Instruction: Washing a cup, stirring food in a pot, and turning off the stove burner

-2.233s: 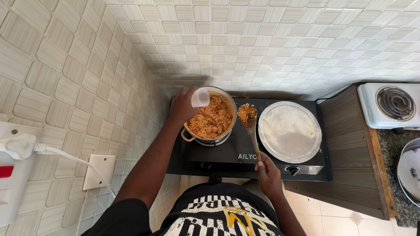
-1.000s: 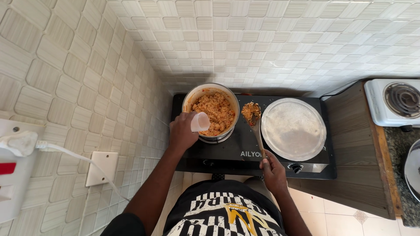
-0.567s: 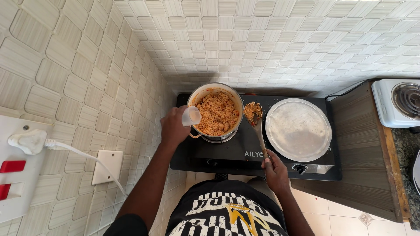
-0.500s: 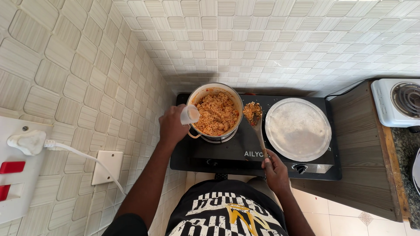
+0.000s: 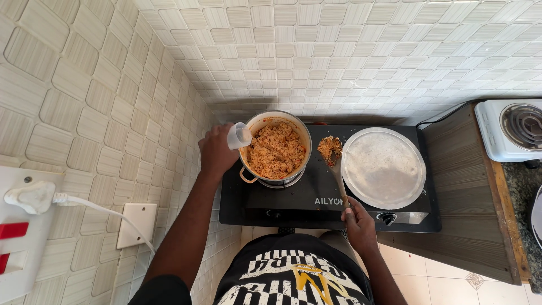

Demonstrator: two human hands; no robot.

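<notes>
Cup (image 5: 239,135), small and of clear plastic, is in my left hand (image 5: 216,151), and my fingers are closed around its lower part. It lies tilted on its side, with the long axis nearly level. The open mouth points to the right, towards the pot (image 5: 275,149), and the bottom points back into my palm. The rim of the cup is just beside the left edge of the pot, at its upper left; I cannot tell if the two touch. I also cannot tell if something is inside the cup.

The pot is round and of metal, filled with orange-red rice. It stands on the left side of a black stove (image 5: 316,195), and one handle sticks out at its lower left.

My right hand (image 5: 358,221) is at the front edge of the stove, with the fingers wrapped around the end of a spoon (image 5: 334,161). The long axis of the spoon runs away from me and a little to the left. Its head carries a heap of the same rice and is between the pot and a round flat metal lid (image 5: 384,167), which covers the right side of the stove.

The stove stands against a tiled wall (image 5: 350,51). On the right, well apart from my hands, a white electric hotplate (image 5: 511,130) sits on a wooden counter (image 5: 463,186).
</notes>
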